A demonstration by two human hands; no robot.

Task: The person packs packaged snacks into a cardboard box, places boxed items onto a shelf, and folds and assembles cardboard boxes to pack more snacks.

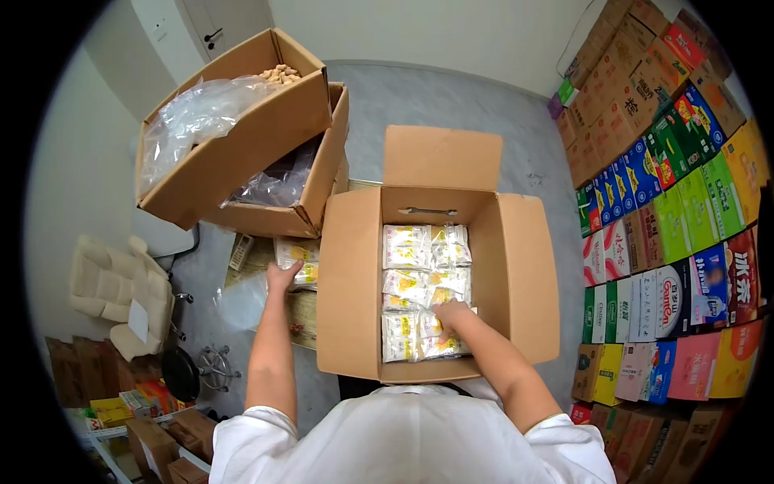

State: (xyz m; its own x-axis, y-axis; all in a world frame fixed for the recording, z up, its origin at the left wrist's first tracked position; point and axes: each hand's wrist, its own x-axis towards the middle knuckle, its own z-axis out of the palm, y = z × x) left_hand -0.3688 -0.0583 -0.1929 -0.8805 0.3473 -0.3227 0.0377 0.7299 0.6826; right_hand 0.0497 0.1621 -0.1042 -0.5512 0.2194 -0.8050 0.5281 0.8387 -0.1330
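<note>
An open cardboard box (439,367) stands in front of me, its flaps folded outward. Inside, small white-and-yellow packets (406,246) lie in rows. My right hand (454,318) reaches into the box with curled fingers closed on a packet (431,324) at the right of the rows; its fingertips are partly hidden. Outside the box, on the left, my left hand (284,276) is closed at the edge of similar packets (305,274) lying on the table, its thumb on top and the other fingers mostly hidden.
Two stacked cartons (242,149) with clear plastic bags stand at the back left; the upper one also holds small tan pieces (280,74). A calculator-like device (241,252) lies on the table (303,309). A cream chair (121,294) and black stool (179,373) are left; stacked product boxes (669,234) line the right.
</note>
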